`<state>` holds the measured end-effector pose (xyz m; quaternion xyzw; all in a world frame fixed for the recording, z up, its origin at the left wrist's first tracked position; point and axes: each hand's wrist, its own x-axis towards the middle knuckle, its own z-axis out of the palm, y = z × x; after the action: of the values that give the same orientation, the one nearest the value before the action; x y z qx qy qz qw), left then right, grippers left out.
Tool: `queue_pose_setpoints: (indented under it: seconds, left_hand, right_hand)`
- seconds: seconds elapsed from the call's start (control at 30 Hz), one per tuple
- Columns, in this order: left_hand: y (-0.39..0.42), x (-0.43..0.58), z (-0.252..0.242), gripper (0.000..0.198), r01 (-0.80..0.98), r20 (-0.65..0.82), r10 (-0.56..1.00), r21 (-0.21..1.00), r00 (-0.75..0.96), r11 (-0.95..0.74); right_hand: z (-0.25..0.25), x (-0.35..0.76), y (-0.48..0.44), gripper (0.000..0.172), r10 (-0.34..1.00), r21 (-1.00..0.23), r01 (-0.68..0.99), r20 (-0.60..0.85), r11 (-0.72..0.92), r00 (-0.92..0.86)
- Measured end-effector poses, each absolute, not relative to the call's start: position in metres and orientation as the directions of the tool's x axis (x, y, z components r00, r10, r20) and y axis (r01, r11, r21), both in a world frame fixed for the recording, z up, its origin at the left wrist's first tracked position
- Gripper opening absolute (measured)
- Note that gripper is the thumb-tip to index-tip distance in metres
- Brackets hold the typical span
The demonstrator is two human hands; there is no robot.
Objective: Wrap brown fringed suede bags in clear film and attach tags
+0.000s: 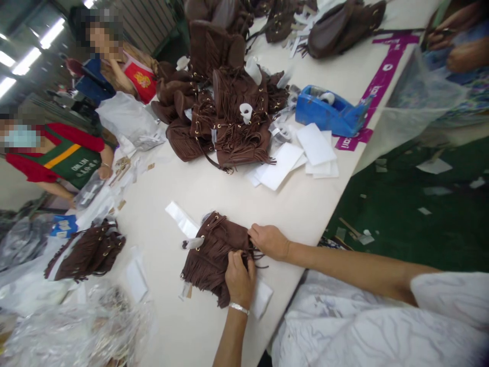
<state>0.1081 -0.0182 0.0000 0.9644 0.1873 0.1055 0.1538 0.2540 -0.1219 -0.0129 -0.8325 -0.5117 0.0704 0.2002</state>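
Note:
A brown fringed suede bag lies flat on the white table in front of me. My left hand, with a silver bracelet at the wrist, rests on the bag's near side with its fingers curled into the fringe. My right hand sits at the bag's right edge, fingers bent and pinching the fringe or a cord there. A white paper tag is fixed to the bag's left side. White paper sheets lie under the bag.
A heap of brown fringed bags fills the table's middle. A blue tape dispenser and white cards lie to its right. Another brown bag and clear plastic bags lie at left. Two people work across the table; green floor on the right.

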Motion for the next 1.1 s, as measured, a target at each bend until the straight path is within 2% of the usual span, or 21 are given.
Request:
queue_pose_setpoints:
  seconds: [0.1,0.17,0.27,0.4,0.5,0.6,0.73,0.77,0.83,0.9,1.0,1.1]
  left_hand:
    - [-0.016,0.105,-0.001,0.012,0.322,0.178,0.405,0.364,0.897,-0.874]
    - [-0.015,0.103,-0.001,0.013,0.321,0.204,0.422,0.391,0.883,-0.862]
    - [-0.012,0.1,-0.002,0.014,0.324,0.242,0.458,0.44,0.856,-0.838]
    - [-0.008,0.095,-0.003,0.017,0.324,0.268,0.502,0.505,0.822,-0.8]
    - [-0.004,0.092,-0.004,0.02,0.333,0.268,0.536,0.546,0.8,-0.769]
    - [-0.001,0.091,-0.003,0.021,0.336,0.254,0.557,0.581,0.79,-0.741]
    - [0.0,0.09,-0.001,0.021,0.333,0.234,0.572,0.619,0.786,-0.711]
    - [-0.001,0.09,-0.001,0.02,0.332,0.233,0.576,0.627,0.784,-0.705]
    - [-0.001,0.089,-0.001,0.02,0.329,0.237,0.585,0.64,0.776,-0.695]
    - [-0.002,0.088,-0.001,0.02,0.324,0.243,0.593,0.651,0.767,-0.686]
    - [-0.002,0.086,-0.002,0.02,0.31,0.25,0.598,0.669,0.762,-0.675]
    - [-0.001,0.086,-0.002,0.019,0.29,0.254,0.594,0.687,0.763,-0.666]
  right_hand:
    - [-0.016,0.25,-0.121,0.017,0.894,-0.351,0.858,0.108,-0.374,0.434]
    - [-0.016,0.252,-0.122,0.015,0.897,-0.359,0.862,0.126,-0.357,0.425]
    - [-0.017,0.26,-0.125,0.014,0.895,-0.438,0.846,0.174,-0.303,0.411]
    - [-0.02,0.275,-0.132,0.011,0.911,-0.586,0.805,0.276,-0.093,0.306]
    - [-0.02,0.282,-0.137,0.01,0.918,-0.628,0.778,0.307,-0.003,0.251]
    - [-0.015,0.277,-0.138,0.013,0.918,-0.598,0.799,0.28,-0.063,0.282]
    - [-0.007,0.258,-0.124,0.035,0.893,-0.483,0.844,0.236,-0.234,0.383]
    - [-0.007,0.253,-0.118,0.036,0.898,-0.437,0.862,0.22,-0.259,0.381]
    - [-0.008,0.247,-0.104,0.025,0.917,-0.349,0.897,0.188,-0.271,0.351]
    - [-0.011,0.246,-0.094,0.017,0.937,-0.296,0.925,0.18,-0.239,0.3]
    - [-0.012,0.258,-0.091,0.022,0.968,-0.279,0.954,0.19,-0.109,0.166]
    - [-0.006,0.282,-0.095,0.017,0.985,-0.383,0.922,0.172,0.065,0.002]
